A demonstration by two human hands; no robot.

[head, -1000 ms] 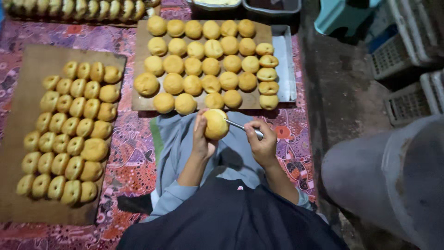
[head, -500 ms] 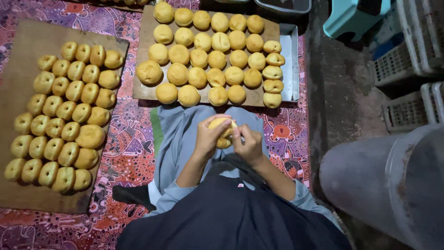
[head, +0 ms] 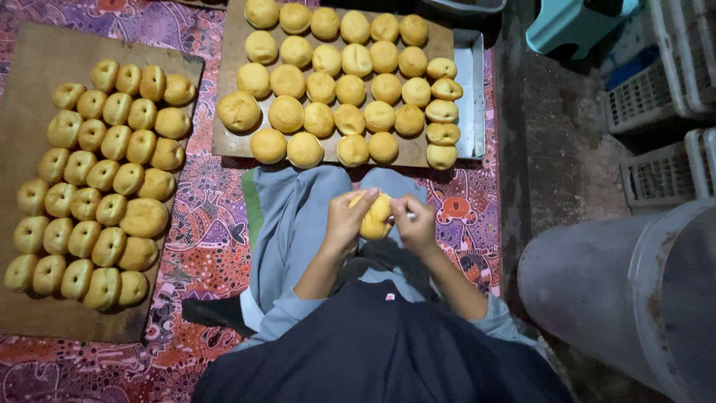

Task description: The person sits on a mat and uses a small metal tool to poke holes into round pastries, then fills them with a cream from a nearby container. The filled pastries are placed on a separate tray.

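Observation:
A round yellow dough ball [head: 376,217] sits between both my hands above my lap. My left hand [head: 347,220] wraps around its left side. My right hand [head: 415,225] presses on its right side and also holds a thin pale tool [head: 409,216], mostly hidden by the fingers. In front of my knees a brown board on a metal tray [head: 471,97] carries several rows of the same yellow balls [head: 321,86]. To my left a second brown board [head: 30,97] is packed with several rows of smaller balls [head: 97,179].
A patterned purple and red mat [head: 201,224] covers the floor under the boards. A large grey plastic bucket [head: 619,298] lies at the right. White plastic crates [head: 656,97] and a teal stool [head: 574,26] stand on the dark floor at the upper right.
Both hands have drawn the dough ball down from near the tray to my lap. The right hand, earlier apart with the tool, has closed in on the ball.

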